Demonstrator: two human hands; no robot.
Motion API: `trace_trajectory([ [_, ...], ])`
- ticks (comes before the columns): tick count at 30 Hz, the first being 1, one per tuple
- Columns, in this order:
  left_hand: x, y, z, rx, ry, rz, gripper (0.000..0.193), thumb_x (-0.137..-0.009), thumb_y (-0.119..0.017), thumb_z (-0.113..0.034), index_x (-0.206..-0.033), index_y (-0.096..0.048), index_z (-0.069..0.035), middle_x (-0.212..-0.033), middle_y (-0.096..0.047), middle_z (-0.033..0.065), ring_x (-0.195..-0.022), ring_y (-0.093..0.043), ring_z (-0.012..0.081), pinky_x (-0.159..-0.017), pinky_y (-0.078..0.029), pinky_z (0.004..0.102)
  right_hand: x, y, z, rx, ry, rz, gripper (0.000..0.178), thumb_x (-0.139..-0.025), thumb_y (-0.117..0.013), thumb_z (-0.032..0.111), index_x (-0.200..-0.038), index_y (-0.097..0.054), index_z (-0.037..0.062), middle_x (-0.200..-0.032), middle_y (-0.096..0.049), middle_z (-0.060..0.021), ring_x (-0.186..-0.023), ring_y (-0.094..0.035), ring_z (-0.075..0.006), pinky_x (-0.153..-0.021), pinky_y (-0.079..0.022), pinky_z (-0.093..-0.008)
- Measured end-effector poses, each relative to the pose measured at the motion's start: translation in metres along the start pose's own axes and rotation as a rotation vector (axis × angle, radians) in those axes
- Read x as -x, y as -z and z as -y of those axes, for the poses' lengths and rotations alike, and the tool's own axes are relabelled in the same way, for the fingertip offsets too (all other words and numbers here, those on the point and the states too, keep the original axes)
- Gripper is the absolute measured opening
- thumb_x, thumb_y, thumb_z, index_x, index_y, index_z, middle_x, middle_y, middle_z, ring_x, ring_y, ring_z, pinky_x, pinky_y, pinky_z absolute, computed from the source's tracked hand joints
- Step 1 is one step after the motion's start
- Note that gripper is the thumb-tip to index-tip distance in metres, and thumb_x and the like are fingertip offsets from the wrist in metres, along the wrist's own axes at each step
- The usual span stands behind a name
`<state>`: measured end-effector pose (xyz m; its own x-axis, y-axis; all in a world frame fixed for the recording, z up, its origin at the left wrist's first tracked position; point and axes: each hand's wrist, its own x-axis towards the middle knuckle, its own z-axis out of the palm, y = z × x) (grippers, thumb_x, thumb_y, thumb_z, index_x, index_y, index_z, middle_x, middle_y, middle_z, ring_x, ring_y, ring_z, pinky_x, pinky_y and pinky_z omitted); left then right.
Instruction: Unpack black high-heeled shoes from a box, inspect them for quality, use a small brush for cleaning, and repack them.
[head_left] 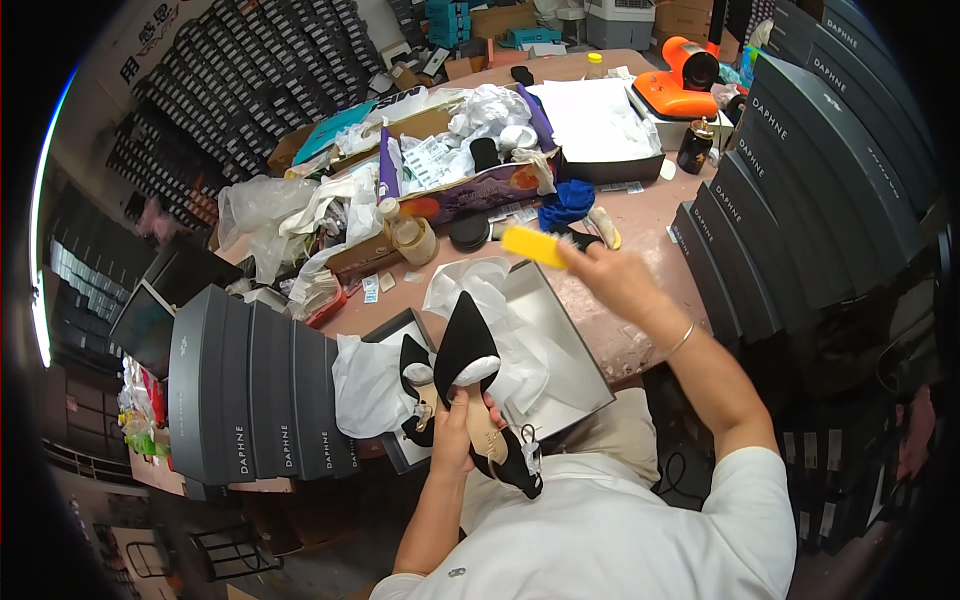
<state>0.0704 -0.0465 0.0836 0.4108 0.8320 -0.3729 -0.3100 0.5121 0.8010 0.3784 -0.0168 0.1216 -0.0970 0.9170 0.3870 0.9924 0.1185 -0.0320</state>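
My left hand (455, 435) grips a black pointed shoe (466, 330) around its middle, the toe pointing away from me. White stuffing sits in its toe and a strap hangs near the heel. In my right hand (615, 282), raised over the table at the right, is a yellow brush (533, 246) with a pale fringe along one edge, apart from the shoe. A second black shoe (413, 352) lies just left of the held one, on white tissue paper (370, 385). Beneath and beyond them rests an open shoe box (590, 375) with a white inside and more tissue.
Grey shoe boxes stand in a row (210, 390) at the left and in a tall stack (800, 170) at the right. Across the pink table (665, 225) are a purple carton (470, 195) of crumpled paper, a bottle (405, 230), a blue cloth (567, 203) and an orange device (680, 90).
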Motion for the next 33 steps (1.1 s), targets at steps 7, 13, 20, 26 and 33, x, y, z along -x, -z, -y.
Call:
trace_trajectory([
  [7,-0.006,0.021,0.002,0.534,0.430,0.229,0.051,-0.097,-0.043,-0.052,-0.121,-0.047,-0.007,-0.087,-0.054,0.0102,-0.071,-0.054,0.0179,-0.064,-0.051,0.0318,0.025,-0.022,0.018,-0.297,0.064,-0.119,0.044,-0.086,-0.063,0.023,-0.129,-0.055,0.0182,-0.071,-0.058,-0.0060,-0.057,-0.061,-0.0227,-0.047,-0.049,-0.0341],
  [13,-0.014,0.022,0.015,0.867,0.507,0.355,0.053,-0.095,-0.050,-0.045,-0.132,-0.046,-0.007,-0.086,-0.050,0.0044,-0.072,-0.047,0.0161,-0.067,-0.045,0.0325,0.051,0.002,0.067,-0.424,0.225,-0.129,0.046,-0.083,-0.067,0.024,-0.128,-0.056,0.0209,-0.068,-0.054,-0.0046,-0.054,-0.058,-0.0195,-0.047,-0.047,-0.0328],
  [20,-0.045,0.010,0.017,1.155,0.625,0.329,0.058,-0.101,-0.041,-0.040,-0.136,-0.034,0.006,-0.092,-0.054,0.0083,-0.073,-0.057,0.0142,-0.063,-0.053,0.0248,0.115,-0.081,-0.051,-0.428,-0.689,-0.322,0.044,-0.093,-0.057,0.014,-0.134,-0.047,0.0029,-0.106,-0.063,-0.0254,-0.096,-0.062,-0.0386,-0.083,-0.050,-0.0385],
  [26,-0.051,0.007,0.013,1.092,0.588,0.272,0.055,-0.101,-0.040,-0.041,-0.133,-0.038,0.003,-0.092,-0.054,0.0083,-0.073,-0.057,0.0130,-0.061,-0.052,0.0247,0.117,-0.075,-0.031,-0.139,-0.522,-0.027,0.057,-0.086,-0.064,0.013,-0.138,-0.043,0.0064,-0.141,-0.040,-0.0226,-0.126,-0.042,-0.0409,-0.104,-0.034,-0.0469],
  [33,-0.017,-0.046,0.028,0.093,0.045,0.138,0.051,-0.099,-0.043,-0.029,-0.142,-0.034,-0.002,-0.135,-0.047,0.0105,-0.122,-0.048,0.0197,-0.102,-0.040,0.0340,0.048,0.000,0.090,-0.319,0.391,0.053,0.056,-0.079,-0.063,0.010,-0.132,-0.053,0.0236,-0.145,-0.039,-0.0094,-0.137,-0.030,-0.0346,-0.111,-0.024,-0.0540],
])
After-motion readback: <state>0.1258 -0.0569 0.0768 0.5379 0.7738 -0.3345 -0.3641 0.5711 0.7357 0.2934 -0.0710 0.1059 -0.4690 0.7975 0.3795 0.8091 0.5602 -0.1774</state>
